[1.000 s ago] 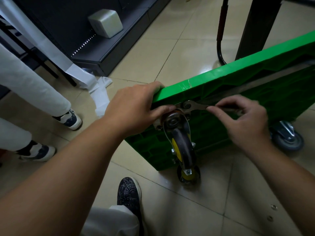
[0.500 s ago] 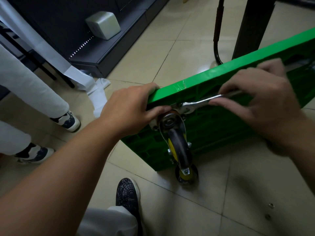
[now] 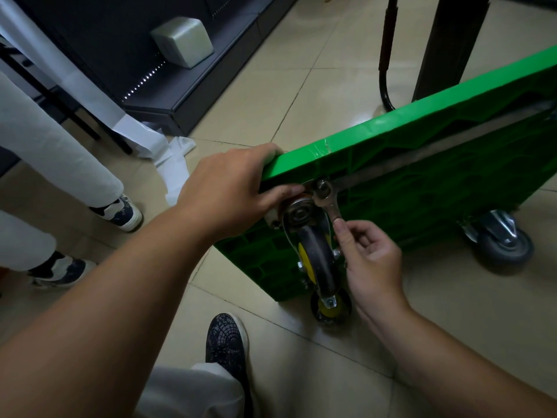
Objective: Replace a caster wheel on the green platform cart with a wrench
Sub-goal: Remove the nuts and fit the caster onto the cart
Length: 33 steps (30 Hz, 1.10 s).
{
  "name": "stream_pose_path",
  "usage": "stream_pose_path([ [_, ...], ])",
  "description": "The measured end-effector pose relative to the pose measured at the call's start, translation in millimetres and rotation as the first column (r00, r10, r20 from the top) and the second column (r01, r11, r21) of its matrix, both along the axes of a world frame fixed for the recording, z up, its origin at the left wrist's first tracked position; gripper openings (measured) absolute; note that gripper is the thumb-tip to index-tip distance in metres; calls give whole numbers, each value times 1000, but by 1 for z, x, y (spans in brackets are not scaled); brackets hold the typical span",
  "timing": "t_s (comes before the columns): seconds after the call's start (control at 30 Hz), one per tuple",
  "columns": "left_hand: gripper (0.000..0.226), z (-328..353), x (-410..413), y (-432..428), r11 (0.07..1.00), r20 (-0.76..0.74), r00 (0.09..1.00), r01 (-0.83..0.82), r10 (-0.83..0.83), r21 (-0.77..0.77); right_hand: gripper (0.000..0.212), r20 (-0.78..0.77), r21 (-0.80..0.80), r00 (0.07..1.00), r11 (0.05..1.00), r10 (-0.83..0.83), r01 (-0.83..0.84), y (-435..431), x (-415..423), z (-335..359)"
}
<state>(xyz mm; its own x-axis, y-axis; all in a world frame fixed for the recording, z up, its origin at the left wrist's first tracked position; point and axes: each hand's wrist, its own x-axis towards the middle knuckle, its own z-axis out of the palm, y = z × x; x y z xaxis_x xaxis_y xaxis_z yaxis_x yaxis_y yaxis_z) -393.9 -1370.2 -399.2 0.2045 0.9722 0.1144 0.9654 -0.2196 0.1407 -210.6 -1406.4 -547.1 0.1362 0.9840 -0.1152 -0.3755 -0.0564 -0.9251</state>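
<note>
A: What changed?
B: The right hand (image 3: pixel 373 254) dropped to the middle of the frame. It pinches the wrench (image 3: pixel 327 203), which now points down beside the caster wheel (image 3: pixel 316 254).
A: And the left hand (image 3: pixel 229 188)?
B: Still gripping the green cart (image 3: pixel 422 176) by its edge.

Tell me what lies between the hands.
In the head view, the caster wheel and the wrench lie between the left hand, gripping a corner of the green cart, and the right hand, pinching the wrench's end.

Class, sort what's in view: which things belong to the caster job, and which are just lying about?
Job: cart, caster, wrench, left hand gripping the cart, right hand pinching the wrench.
Lying about: grey box, white paper.
</note>
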Motion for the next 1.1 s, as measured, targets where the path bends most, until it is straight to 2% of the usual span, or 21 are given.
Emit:
stream_pose_path([
  [0.23,52,0,0,0,1000,-9,1000,0,1,2,28,33,2,996,997,-81,81,7,-9,-2],
  [0.43,53,-1,-1,0,1000,-8,1000,2,-2,7,19,240,147,963,985,-123,89,17,3,-2],
  [0.6,55,0,0,0,1000,-13,1000,-1,1,5,17,448,286,878,958,-168,38,37,33,7],
  [0.73,52,1,0,-1,1000,-19,1000,-2,2,8,22,650,402,731,910,-208,-99,58,67,32],
  [0.87,53,1,1,-2,1000,-17,1000,1,-1,6,31,846,521,363,748,-390,-411,73,90,79],
  [0.97,54,0,0,-1,1000,-16,1000,0,0,10,36,877,463,183,677,-445,-572,84,94,117],
  [1.03,56,0,0,-1,1000,-16,1000,-2,2,5,34,841,455,89,610,-534,-649,87,93,128],
  [1.1,55,0,0,-2,1000,-15,1000,1,-1,0,33,807,471,76,559,-586,-683,87,95,128],
])
